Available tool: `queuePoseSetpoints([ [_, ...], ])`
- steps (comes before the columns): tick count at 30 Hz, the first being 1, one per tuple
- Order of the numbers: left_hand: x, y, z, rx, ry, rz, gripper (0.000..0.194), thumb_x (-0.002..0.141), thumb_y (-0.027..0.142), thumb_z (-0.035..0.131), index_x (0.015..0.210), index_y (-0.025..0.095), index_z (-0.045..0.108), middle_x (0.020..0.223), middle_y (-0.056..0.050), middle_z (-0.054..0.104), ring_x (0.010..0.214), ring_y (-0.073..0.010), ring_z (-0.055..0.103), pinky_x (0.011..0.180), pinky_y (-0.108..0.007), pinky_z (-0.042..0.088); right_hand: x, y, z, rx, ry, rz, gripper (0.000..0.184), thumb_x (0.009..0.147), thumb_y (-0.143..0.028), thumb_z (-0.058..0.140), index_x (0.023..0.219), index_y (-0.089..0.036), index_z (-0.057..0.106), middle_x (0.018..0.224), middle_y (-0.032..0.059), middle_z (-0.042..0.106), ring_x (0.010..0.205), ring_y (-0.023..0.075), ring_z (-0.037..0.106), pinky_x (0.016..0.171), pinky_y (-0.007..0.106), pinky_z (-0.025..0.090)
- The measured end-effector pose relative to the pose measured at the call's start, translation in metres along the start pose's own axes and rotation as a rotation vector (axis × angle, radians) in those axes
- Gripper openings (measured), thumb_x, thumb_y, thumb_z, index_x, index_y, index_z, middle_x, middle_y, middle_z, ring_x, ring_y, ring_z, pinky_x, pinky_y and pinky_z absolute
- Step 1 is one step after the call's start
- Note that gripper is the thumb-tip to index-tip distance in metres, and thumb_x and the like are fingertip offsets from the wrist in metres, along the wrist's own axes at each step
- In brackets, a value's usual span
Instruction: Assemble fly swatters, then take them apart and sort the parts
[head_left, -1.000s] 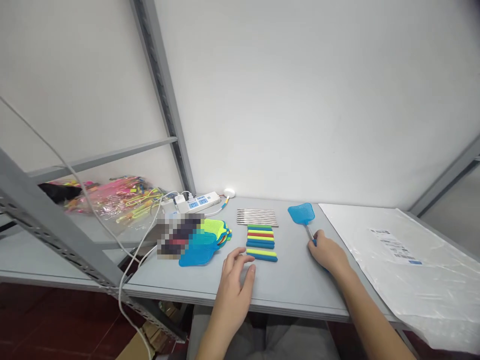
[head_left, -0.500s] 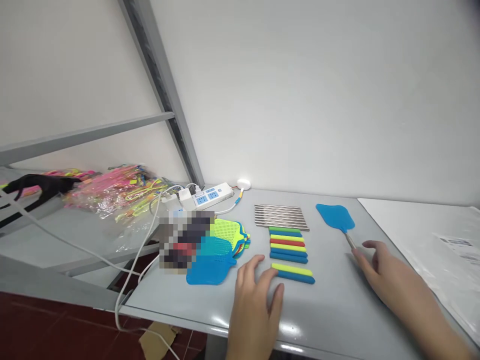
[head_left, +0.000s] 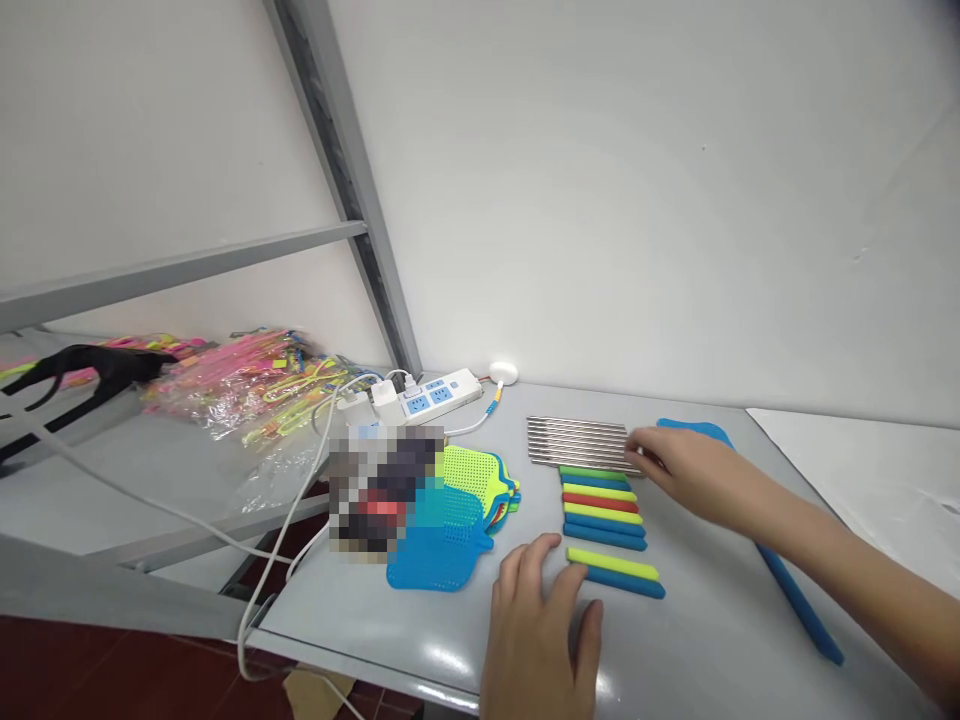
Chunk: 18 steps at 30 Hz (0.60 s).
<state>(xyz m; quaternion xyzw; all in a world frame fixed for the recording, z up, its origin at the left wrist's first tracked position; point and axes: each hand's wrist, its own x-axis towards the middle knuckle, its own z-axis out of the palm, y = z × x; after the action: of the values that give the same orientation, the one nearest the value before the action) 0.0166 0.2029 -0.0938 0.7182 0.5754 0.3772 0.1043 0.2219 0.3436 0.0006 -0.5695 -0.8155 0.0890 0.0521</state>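
Observation:
My right hand is over the right ends of a row of silver metal rods, its fingers pinched at a rod's end. The other rods lie side by side. My left hand rests on the table with fingers apart, its fingertips beside a yellow handle and a blue handle. Several coloured handles lie in a row below the rods. To the left are blue and yellow-green fly swatter heads. A fly swatter with a blue handle and blue head lies partly hidden under my right forearm.
A white power strip with plugs and cables stands at the back left. White plastic sheeting covers the right side. Bagged colourful items lie on the grey shelf at left. A pixelated patch hides part of the swatter pile.
My right hand has left the swatter at right and moved left to the metal rods. That swatter now shows a blue handle. My left hand has stayed beside the handles; the view has shifted slightly.

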Motion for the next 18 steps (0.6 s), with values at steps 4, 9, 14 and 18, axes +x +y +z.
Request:
queuePoseSetpoints([
  [4, -0.002, -0.004, 0.005, 0.009, 0.045, 0.017, 0.023, 0.084, 0.017, 0.056, 0.103, 0.026, 0.065, 0.131, -0.009, 0.053, 0.117, -0.0328, 0.046, 0.090, -0.052, 0.046, 0.073, 0.007, 0.015, 0.006, -0.047, -0.038, 0.023, 0.091, -0.034, 0.046, 0.086, -0.023, 0.065, 0.083, 0.0060, 0.070, 0.069, 0.0200, 0.062, 0.054, 0.028, 0.037],
  [9, -0.002, -0.010, 0.013, 0.014, 0.119, 0.039, 0.021, 0.080, 0.020, 0.058, 0.098, 0.026, 0.067, 0.125, -0.009, 0.058, 0.110, -0.0315, 0.050, 0.087, -0.048, 0.047, 0.121, 0.010, 0.038, 0.056, -0.073, -0.121, 0.022, 0.090, -0.036, 0.049, 0.091, -0.024, 0.067, 0.086, 0.0043, 0.070, 0.073, 0.0185, 0.063, 0.061, 0.027, 0.042],
  [14, -0.002, -0.010, 0.015, 0.024, 0.128, 0.033, 0.021, 0.081, 0.021, 0.057, 0.100, 0.026, 0.066, 0.124, -0.009, 0.058, 0.109, -0.0309, 0.051, 0.087, -0.046, 0.046, 0.132, 0.011, 0.041, 0.057, -0.067, -0.208, 0.018, 0.085, -0.036, 0.056, 0.087, -0.022, 0.068, 0.094, 0.0069, 0.067, 0.083, 0.0210, 0.061, 0.069, 0.030, 0.044],
  [18, -0.001, -0.005, 0.009, 0.029, 0.070, 0.010, 0.026, 0.082, 0.020, 0.057, 0.106, 0.026, 0.063, 0.128, -0.009, 0.056, 0.110, -0.0318, 0.050, 0.089, -0.049, 0.046, 0.125, 0.009, 0.031, 0.066, -0.008, -0.201, 0.020, 0.087, -0.033, 0.052, 0.087, -0.017, 0.064, 0.097, 0.0113, 0.065, 0.085, 0.0227, 0.060, 0.073, 0.033, 0.044],
])
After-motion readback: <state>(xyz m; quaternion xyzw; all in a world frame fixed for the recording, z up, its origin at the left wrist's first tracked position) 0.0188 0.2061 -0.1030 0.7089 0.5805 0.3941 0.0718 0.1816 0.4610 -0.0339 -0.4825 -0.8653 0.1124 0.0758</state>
